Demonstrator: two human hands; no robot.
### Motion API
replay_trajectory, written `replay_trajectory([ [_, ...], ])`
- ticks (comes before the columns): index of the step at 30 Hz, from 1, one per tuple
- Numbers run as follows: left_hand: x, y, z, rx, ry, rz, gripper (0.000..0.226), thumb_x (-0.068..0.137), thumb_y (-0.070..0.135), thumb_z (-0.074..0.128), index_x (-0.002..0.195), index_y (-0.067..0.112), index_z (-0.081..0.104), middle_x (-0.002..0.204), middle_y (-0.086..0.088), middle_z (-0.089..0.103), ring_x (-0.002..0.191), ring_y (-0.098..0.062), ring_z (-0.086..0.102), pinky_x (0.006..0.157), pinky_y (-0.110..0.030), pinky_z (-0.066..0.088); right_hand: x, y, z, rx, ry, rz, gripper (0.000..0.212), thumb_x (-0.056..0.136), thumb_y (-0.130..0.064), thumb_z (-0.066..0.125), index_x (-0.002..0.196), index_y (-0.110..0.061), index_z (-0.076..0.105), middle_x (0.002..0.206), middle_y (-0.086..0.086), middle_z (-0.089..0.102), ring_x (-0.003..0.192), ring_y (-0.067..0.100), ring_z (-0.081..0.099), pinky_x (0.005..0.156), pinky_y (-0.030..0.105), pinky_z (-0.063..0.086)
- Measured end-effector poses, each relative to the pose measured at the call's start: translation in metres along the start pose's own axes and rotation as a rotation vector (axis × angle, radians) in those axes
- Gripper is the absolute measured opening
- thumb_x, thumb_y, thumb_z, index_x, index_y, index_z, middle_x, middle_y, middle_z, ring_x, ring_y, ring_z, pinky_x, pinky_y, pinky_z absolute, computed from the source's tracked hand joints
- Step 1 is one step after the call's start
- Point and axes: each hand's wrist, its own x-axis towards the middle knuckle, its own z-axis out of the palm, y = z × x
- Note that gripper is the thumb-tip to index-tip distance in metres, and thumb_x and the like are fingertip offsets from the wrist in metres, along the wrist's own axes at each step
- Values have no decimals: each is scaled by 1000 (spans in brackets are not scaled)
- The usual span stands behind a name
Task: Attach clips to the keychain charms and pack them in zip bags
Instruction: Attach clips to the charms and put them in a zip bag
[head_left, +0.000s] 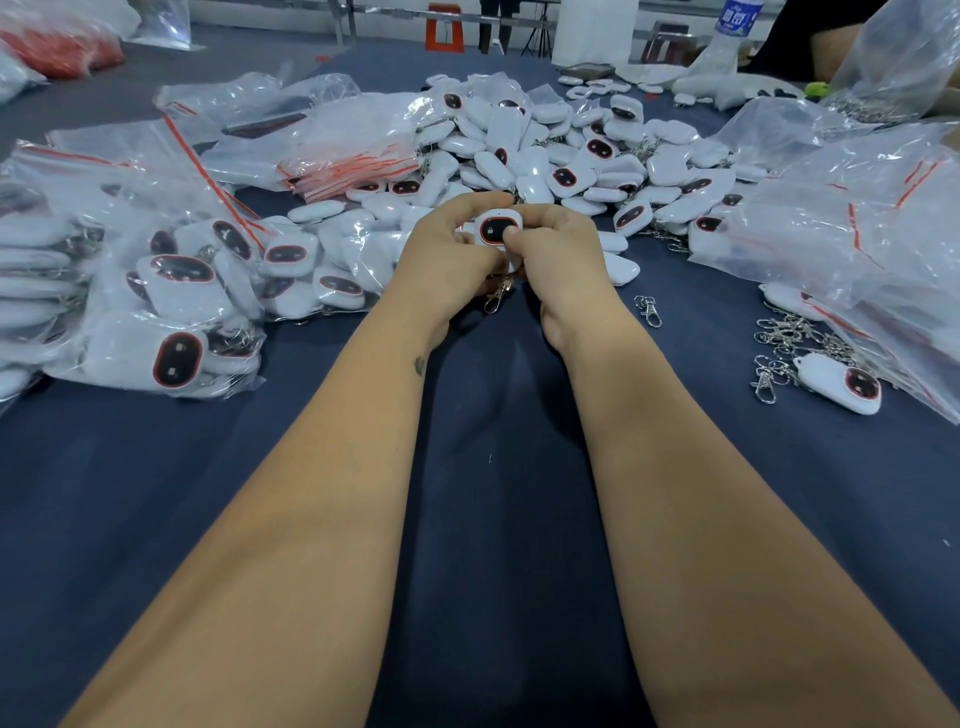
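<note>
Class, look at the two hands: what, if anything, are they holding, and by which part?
Both the left hand and right hand grip one white charm by its side edges; a clip dangles below it.

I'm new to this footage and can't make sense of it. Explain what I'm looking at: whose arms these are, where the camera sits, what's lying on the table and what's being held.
There is no machine here. The single picture comes from a camera worn on a person's head, looking forward and down, so the two bare forearms are that person's own.

The left hand and right hand together hold one white rounded plastic charm with a dark red-rimmed face. A small metal clip hangs below it.

On the dark blue cloth table lie a heap of loose white charms, clear zip bags already filled with charms on the left, loose metal clips on the right, and stacks of empty clear zip bags with red seals.
</note>
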Motion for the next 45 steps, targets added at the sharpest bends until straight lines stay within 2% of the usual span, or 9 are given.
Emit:
replay_trajectory([
  [9,2,2,1,-42,15,-48,39,86,-2,54,115,21,67,86,-3,69,66,-12,64,68,-28,59,-1,-1,0,9,-19,-5,27,90,6,50,85,-15,67,94,14,72,86,28,68,84,39,58],
  [13,4,4,1,-115,64,-110,38,84,1,47,112,17,68,63,6,65,52,-5,63,52,-19,50,-2,-1,-1,1,-29,-8,24,91,4,52,89,-15,67,97,14,72,93,27,67,92,44,55],
  [16,4,2,0,-92,63,-99,35,90,2,44,112,16,67,75,2,63,52,-3,62,51,-19,50,-2,-1,-1,2,-32,-8,22,91,2,53,92,-15,67,101,15,72,99,30,69,94,46,54],
  [21,4,1,1,-76,86,-93,23,95,4,47,102,15,66,77,1,67,58,-6,65,55,-21,52,-1,0,-1,27,-20,-6,20,92,2,53,100,-10,67,106,19,71,107,36,66,98,49,51],
  [25,4,1,1,-73,94,-84,20,98,5,46,109,10,62,87,-5,67,65,-10,67,58,-23,55,0,-1,0,28,-21,-16,20,92,4,53,103,-7,67,98,15,69,96,30,67,94,46,54],
  [32,1,1,4,-29,102,-41,19,100,6,43,92,19,55,90,-8,65,75,-18,67,70,-36,62,0,1,0,49,-31,-26,21,92,4,53,104,-6,67,88,9,68,84,21,65,85,40,55],
  [39,3,2,4,-47,113,-66,14,99,9,47,101,18,58,100,-11,67,80,-20,69,78,-39,61,1,2,0,85,-36,-29,20,92,3,53,97,-11,67,98,15,70,91,27,66,91,46,54],
  [42,5,2,4,-155,155,-105,16,98,7,48,108,15,57,102,-10,66,76,-18,69,69,-30,61,3,1,-1,119,-8,3,28,88,6,53,109,-6,65,105,14,69,94,25,65,87,38,55],
  [45,9,3,0,-364,191,-119,26,101,5,45,125,10,52,98,-9,68,69,-15,70,63,-25,58,3,-1,-1,101,-16,7,34,84,7,52,114,-7,60,98,5,65,81,14,61,64,18,52],
])
